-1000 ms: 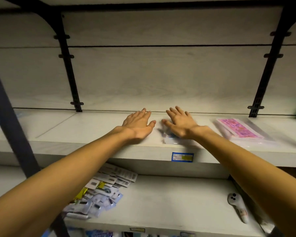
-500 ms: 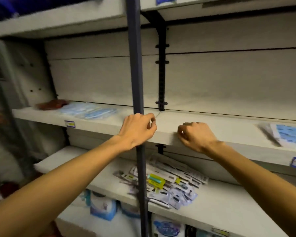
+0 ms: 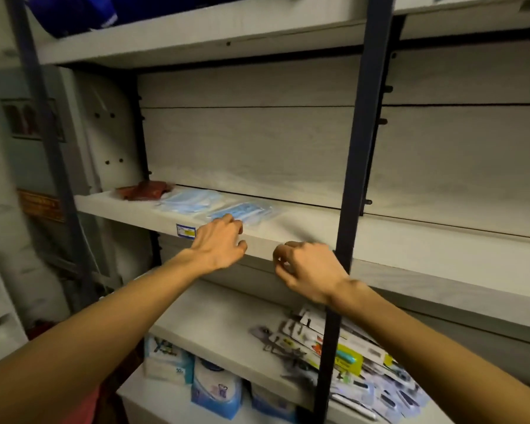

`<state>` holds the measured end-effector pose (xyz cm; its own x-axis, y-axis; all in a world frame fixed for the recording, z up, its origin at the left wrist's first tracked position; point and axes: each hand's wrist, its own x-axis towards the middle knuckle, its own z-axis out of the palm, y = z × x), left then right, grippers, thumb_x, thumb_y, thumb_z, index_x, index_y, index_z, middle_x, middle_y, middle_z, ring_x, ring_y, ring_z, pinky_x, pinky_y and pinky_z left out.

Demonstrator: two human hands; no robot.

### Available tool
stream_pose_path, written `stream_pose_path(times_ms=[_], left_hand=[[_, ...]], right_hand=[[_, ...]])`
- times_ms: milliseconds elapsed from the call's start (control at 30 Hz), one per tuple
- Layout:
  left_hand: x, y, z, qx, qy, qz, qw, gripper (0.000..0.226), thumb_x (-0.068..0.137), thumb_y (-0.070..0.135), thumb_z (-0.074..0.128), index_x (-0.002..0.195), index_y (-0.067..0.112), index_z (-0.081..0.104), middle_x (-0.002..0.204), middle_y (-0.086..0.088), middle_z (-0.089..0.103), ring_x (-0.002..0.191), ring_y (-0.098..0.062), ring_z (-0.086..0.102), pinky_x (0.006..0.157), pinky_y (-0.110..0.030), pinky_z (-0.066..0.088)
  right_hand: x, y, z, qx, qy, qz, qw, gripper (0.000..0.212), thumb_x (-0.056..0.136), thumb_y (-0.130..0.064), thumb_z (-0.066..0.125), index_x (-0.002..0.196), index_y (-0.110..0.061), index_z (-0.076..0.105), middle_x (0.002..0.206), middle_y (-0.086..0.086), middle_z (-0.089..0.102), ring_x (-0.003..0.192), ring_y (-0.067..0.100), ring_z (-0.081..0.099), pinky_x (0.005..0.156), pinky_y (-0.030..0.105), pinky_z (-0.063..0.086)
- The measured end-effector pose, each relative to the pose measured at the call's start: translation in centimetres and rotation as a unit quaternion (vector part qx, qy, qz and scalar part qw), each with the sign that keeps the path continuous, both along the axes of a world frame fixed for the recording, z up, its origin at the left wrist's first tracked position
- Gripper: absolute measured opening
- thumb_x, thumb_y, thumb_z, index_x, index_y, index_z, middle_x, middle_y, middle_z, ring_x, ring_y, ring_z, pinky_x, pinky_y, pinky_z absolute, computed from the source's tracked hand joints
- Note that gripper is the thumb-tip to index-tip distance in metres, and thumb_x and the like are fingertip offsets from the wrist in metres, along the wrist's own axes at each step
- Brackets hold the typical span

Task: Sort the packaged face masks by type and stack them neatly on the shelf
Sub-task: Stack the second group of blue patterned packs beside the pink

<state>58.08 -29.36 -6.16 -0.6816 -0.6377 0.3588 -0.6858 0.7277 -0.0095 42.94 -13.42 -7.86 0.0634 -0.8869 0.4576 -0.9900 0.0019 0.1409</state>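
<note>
Head view. The left hand [image 3: 219,244] reaches toward the nearer pack of blue masks [image 3: 242,211], which lies flat on the middle shelf [image 3: 410,249] at about 11 o'clock from frame centre. Its fingers are loosely curled and slightly apart, with the fingertips at the pack's front edge; whether they already touch the film cannot be told. The right hand [image 3: 311,270] hangs at the shelf's front lip, at 4 o'clock from the left hand, fingers curled inward and holding nothing.

Procedure, as judged: slide the fingertips under the front edge of the pack, lift it flat, and keep the wrapper from buckling. Use the right hand to square the pile. The film probably slips easily, so press lightly.

Contents of the middle shelf: a second, paler pile of blue masks [image 3: 190,200] sits at 10 o'clock from the nearer pack, just beside it; a reddish-brown packet [image 3: 144,191] lies at the far left end. A price label [image 3: 185,231] marks the shelf front. The lower shelf [image 3: 214,325] carries a heap of small carded items [image 3: 334,350] at 5 o'clock. The bottom level holds boxed goods [image 3: 214,387].
</note>
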Motion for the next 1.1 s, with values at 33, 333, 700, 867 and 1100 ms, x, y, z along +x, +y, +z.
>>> stream_pose_path(times_ms=[33, 333, 700, 867, 1100], left_hand=[[0.4, -1.4, 0.0, 0.001, 0.0, 0.006, 1.0, 0.039, 0.095, 0.042, 0.053, 0.125, 0.017, 0.059, 0.132, -0.006, 0.055, 0.115, -0.028, 0.058, 0.09, -0.041, 0.051], [-0.6, -13.7, 1.9, 0.009, -0.044, 0.024, 0.999, 0.046, 0.099, 0.045, 0.05, 0.138, 0.02, 0.051, 0.143, -0.006, 0.051, 0.125, -0.029, 0.054, 0.094, -0.04, 0.046], [-6.9, -23.4, 1.1, 0.12, -0.063, -0.002, 0.991, 0.06, 0.093, 0.066, 0.047, 0.133, 0.022, 0.055, 0.131, -0.007, 0.064, 0.116, -0.03, 0.06, 0.091, -0.038, 0.049], [-9.0, -26.5, 1.7, 0.148, -0.039, -0.037, 0.987, 0.052, 0.083, 0.068, 0.061, 0.11, 0.024, 0.065, 0.111, -0.002, 0.069, 0.099, -0.023, 0.063, 0.082, -0.035, 0.052], [-11.4, -29.2, 2.2, 0.197, 0.005, -0.104, 0.975, 0.037, 0.08, 0.059, 0.066, 0.088, 0.025, 0.076, 0.08, 0.006, 0.075, 0.08, -0.017, 0.069, 0.072, -0.031, 0.054]], right_hand=[[0.3, -1.6, 0.3, -0.001, -0.019, -0.013, 1.0, 0.028, 0.094, -0.043, 0.044, 0.105, -0.023, 0.061, 0.102, 0.0, 0.069, 0.089, 0.028, 0.067, 0.072, 0.036, 0.05], [-4.3, -14.8, 3.4, 0.059, -0.265, -0.228, 0.935, 0.031, 0.091, -0.05, 0.056, 0.088, -0.02, 0.059, 0.098, 0.007, 0.064, 0.082, 0.023, 0.059, 0.059, 0.026, 0.036], [-7.6, -23.8, 3.7, 0.025, -0.729, -0.198, 0.655, 0.031, 0.085, -0.03, 0.071, 0.102, -0.008, 0.06, 0.088, 0.013, 0.067, 0.066, 0.025, 0.066, 0.05, 0.025, 0.051], [-9.1, -25.9, 4.2, 0.08, -0.75, -0.224, 0.617, 0.031, 0.086, -0.036, 0.069, 0.075, -0.012, 0.053, 0.059, 0.004, 0.048, 0.046, 0.016, 0.04, 0.045, 0.025, 0.03], [-10.5, -27.3, 3.2, 0.061, -0.656, -0.245, 0.711, 0.031, 0.079, -0.034, 0.079, 0.069, -0.015, 0.058, 0.057, 0.002, 0.051, 0.044, 0.014, 0.042, 0.041, 0.021, 0.029]])
